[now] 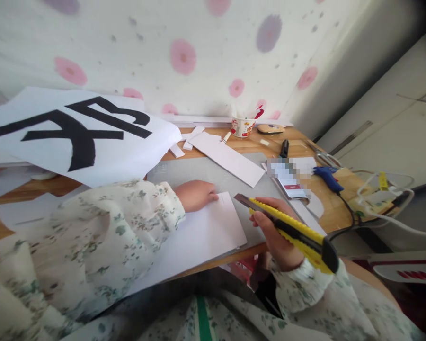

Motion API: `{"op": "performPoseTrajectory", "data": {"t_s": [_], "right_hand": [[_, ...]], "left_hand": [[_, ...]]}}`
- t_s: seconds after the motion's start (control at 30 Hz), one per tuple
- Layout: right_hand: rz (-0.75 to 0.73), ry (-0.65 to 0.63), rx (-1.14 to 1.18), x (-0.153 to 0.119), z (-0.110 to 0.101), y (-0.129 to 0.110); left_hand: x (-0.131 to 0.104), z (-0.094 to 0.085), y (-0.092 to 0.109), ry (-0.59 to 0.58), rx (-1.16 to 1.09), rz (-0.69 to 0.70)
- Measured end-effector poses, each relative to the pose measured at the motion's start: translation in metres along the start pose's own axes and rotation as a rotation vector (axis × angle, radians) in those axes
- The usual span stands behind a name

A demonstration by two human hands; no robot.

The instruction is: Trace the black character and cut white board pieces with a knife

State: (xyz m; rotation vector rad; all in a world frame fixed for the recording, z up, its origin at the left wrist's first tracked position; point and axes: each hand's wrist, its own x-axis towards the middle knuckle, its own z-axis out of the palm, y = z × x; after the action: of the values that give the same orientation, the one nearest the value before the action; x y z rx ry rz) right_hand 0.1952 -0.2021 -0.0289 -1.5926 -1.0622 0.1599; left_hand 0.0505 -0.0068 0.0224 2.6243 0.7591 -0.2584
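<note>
Knife (295,225), yellow-bodied, in head view: pinched between thumb and fingers of the right hand (279,234), bared blade pointing toward the left hand (196,195). Likely light and stiff; best held on the ridged body, behind the thin, probably brittle blade. White sheet (213,228) under the left hand, reaching toward the right. Left fingers curled, resting there; whether they pinch it, cannot tell. Sheet looks light, creasable; press flat, clear of the blade. Gray mat (184,169) beyond left hand.
</note>
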Motion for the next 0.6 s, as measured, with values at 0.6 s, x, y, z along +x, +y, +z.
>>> {"op": "performPoseTrajectory", "data": {"t_s": [0.6], "right_hand": [[-0.241,-0.099,-0.291,0.022,0.04,-0.011]], "left_hand": [[-0.045,0.044,-0.002,0.11,0.183,0.343]]}}
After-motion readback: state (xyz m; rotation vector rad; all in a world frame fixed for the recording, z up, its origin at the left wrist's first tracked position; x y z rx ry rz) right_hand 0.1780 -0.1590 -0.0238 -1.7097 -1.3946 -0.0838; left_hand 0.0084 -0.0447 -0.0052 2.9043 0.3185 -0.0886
